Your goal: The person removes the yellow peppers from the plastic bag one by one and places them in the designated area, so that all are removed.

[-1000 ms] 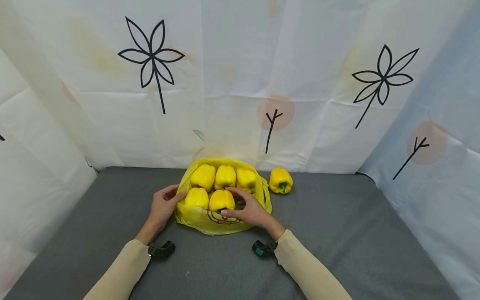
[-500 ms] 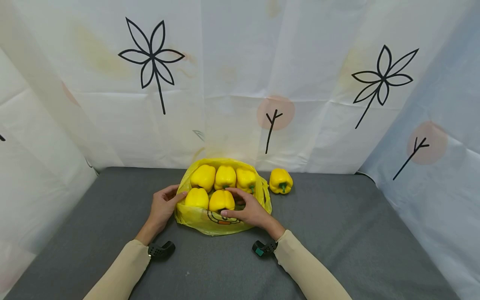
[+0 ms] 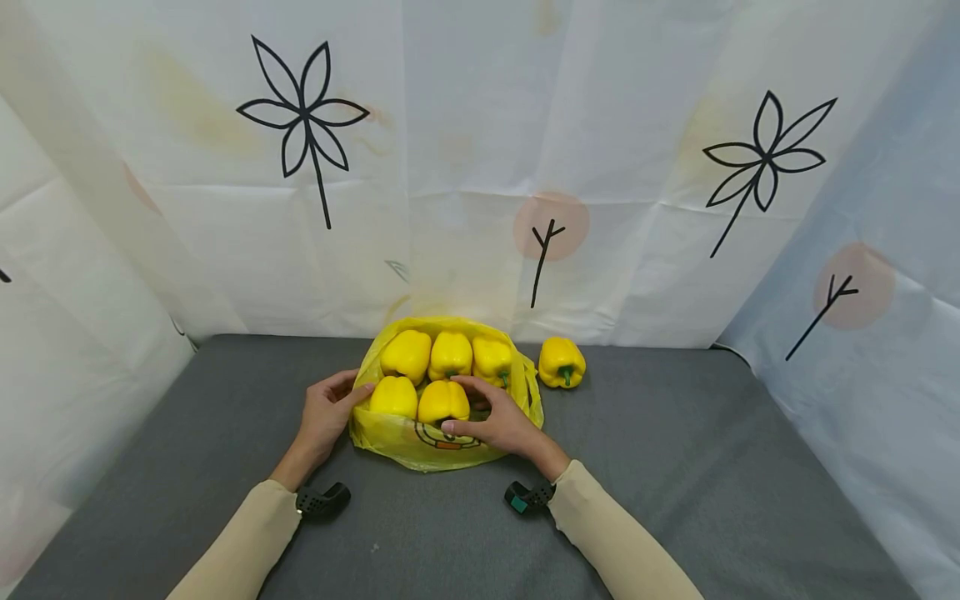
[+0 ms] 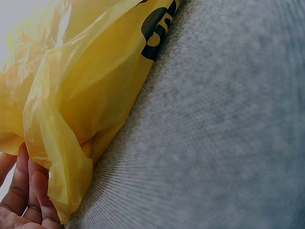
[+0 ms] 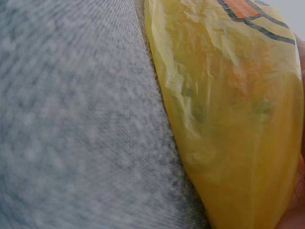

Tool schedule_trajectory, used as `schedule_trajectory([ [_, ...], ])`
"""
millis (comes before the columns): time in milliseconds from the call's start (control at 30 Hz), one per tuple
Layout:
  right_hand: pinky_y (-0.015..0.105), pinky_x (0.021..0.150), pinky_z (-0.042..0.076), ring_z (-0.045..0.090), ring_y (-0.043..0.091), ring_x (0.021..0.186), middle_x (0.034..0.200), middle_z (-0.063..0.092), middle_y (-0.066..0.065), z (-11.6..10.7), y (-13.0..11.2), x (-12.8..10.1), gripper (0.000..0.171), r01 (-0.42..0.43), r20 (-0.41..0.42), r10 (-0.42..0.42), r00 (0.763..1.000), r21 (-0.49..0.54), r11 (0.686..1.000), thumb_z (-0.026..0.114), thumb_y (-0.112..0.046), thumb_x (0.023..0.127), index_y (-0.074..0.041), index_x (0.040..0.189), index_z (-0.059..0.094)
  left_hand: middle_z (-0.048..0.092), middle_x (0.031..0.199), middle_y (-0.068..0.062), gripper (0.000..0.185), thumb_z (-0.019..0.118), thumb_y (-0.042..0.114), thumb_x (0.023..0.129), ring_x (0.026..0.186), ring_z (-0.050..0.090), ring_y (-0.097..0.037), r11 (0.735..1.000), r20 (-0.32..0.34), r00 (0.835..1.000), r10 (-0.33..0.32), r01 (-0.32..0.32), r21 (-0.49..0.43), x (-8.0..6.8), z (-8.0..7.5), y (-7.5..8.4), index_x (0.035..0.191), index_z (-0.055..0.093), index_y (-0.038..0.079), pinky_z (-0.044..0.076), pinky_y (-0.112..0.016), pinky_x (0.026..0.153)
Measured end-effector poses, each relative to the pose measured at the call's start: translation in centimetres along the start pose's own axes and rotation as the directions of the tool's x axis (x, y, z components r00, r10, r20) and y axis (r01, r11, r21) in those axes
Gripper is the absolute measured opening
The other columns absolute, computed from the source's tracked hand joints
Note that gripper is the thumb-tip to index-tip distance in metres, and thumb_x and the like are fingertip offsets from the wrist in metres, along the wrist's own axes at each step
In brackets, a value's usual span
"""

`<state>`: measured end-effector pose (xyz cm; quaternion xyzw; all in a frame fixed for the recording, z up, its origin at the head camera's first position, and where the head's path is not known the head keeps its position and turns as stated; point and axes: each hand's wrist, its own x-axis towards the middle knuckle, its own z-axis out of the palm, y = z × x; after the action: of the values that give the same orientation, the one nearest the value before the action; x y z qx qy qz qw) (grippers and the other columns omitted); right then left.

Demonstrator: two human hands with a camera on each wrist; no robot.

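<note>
crinkled yellow plastic bag (image 3: 420,442) of glossy yellow peppers (image 3: 442,400)

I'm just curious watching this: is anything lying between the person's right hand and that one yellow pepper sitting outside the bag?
Only the bag's own edge. The right hand rests at the yellow bag, and the bag's right rim rises between it and the loose pepper. Beyond that rim, only bare grey table shows.

Bare grey mat (image 3: 675,467) lies open right of the loose pepper (image 3: 561,362).
</note>
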<state>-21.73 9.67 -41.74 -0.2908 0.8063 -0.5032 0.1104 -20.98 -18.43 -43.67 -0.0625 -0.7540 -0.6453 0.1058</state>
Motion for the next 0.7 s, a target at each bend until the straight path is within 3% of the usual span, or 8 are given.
schedule_trajectory([
  [367,0.048,0.092,0.042,0.051,0.03,0.112,0.132,0.048,0.014,0.0,0.0,0.0,0.068,-0.006,0.008,0.006,1.0,0.0,1.0,0.069,-0.021,0.086,-0.003,0.143,0.036,0.058,0.11,-0.029,0.035,0.063,0.01,0.09,0.081,0.057,-0.008,1.0,-0.001,1.0,0.004,-0.004,0.003,0.0,0.0,0.0,0.118,0.059,-0.009,0.048,-0.017,0.068],
  [700,0.037,0.091,0.044,0.053,0.016,0.11,0.131,0.051,-0.001,0.5,3.7,1.0,0.07,-0.003,-0.021,0.003,1.0,-0.019,1.0,0.071,-0.035,0.083,-0.019,0.143,0.039,0.057,0.112,-0.03,0.036,0.063,0.011,0.09,0.084,0.057,-0.006,1.0,0.005,1.0,0.01,-0.01,-0.005,0.0,0.0,-0.2,0.119,0.058,-0.01,0.048,-0.017,0.07],
])
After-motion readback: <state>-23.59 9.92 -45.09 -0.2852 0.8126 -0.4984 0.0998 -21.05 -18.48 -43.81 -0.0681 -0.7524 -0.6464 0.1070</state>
